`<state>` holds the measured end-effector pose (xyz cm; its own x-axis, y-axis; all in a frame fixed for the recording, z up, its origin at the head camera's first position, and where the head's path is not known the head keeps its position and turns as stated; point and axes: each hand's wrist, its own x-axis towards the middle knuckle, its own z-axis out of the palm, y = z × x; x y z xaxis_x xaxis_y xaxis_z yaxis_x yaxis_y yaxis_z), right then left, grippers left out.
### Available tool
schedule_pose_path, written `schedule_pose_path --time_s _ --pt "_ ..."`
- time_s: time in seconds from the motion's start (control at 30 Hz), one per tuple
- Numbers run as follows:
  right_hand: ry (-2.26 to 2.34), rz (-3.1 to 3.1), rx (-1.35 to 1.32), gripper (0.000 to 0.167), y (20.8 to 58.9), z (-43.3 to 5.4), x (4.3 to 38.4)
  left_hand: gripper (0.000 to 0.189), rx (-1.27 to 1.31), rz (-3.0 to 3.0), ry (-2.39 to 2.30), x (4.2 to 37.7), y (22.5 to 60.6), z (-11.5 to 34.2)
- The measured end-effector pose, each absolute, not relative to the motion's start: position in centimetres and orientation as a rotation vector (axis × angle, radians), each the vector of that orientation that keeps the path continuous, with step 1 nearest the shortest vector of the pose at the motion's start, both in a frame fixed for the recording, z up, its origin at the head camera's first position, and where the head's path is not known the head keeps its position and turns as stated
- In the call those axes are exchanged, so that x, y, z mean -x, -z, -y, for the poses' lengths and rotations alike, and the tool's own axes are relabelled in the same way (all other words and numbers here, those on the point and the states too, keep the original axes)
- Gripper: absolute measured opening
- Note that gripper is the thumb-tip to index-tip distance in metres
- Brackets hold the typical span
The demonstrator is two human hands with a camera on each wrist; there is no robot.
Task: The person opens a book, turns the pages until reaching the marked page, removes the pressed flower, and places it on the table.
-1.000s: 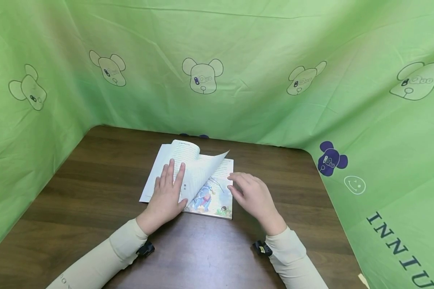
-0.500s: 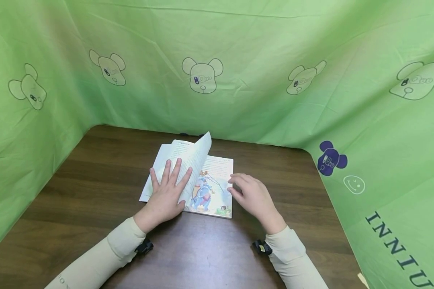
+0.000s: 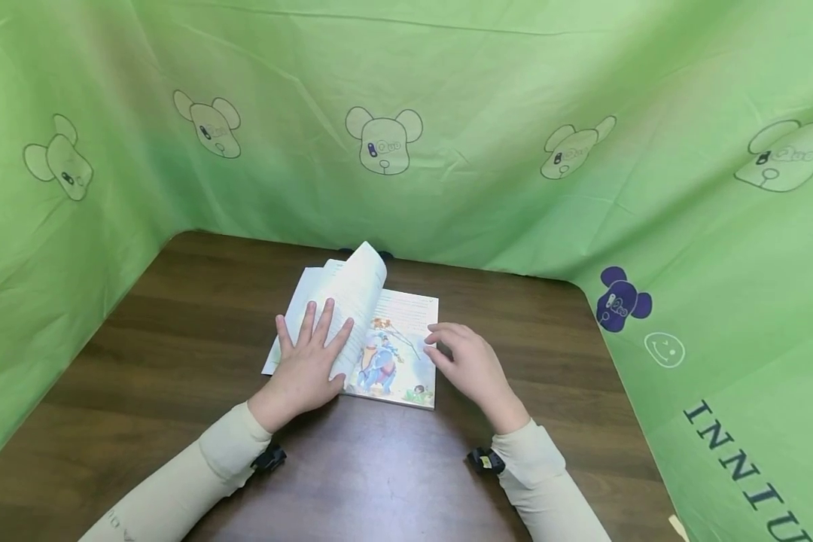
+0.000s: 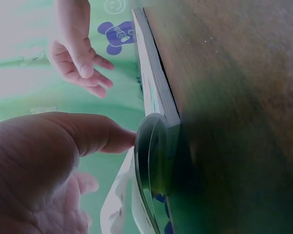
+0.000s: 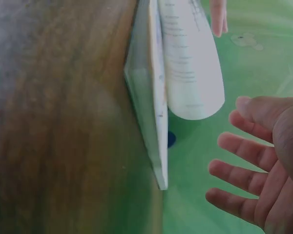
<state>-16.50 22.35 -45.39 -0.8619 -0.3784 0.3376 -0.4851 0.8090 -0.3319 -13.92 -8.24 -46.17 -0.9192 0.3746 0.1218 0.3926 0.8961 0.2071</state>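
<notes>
An open picture book (image 3: 406, 316) lies on the table, its right page showing printed text above a coloured drawing. One leaf (image 3: 366, 278) stands curled up near the spine, leaning to the left. My left hand (image 3: 305, 369) rests with spread, straight fingers on the left pages, and its thumb (image 4: 100, 132) touches the page near the lower edge of the spine. At the book's right edge hovers my right hand (image 3: 470, 365), fingers loosely bent and holding nothing. The right wrist view shows a gap between these fingers (image 5: 239, 178) and the book.
The book lies on a dark wooden table (image 3: 190, 324) with rounded back corners. A green curtain (image 3: 278, 188) printed with bear heads hangs behind and along both sides. A small pale object (image 3: 678, 527) shows at the table's right edge.
The raised leaf has swung from the right page over to the left, baring the drawing. My left hand's fingers have spread and shifted slightly left. My right hand has stayed nearly still.
</notes>
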Motion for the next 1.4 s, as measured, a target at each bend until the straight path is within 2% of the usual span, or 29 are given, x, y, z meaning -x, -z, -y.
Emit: schedule_pose_path --time_s 0.37,0.73,1.1,1.4 --pt "-0.785 2.824 -0.402 0.01 45.9 -21.6 16.9 0.07 0.866 2.931 0.584 14.0 47.0 9.6" --pt "-0.873 2.848 -0.268 0.01 47.2 -20.2 18.0 0.051 0.895 3.015 0.613 14.0 47.3 10.1" --pt "-0.905 2.887 -0.197 0.011 48.4 -19.7 18.3 0.047 0.893 2.951 0.722 14.3 47.8 11.1" --pt "-0.762 2.894 -0.206 0.015 49.4 -19.7 18.2 0.049 0.915 2.953 0.803 14.6 48.7 12.0"
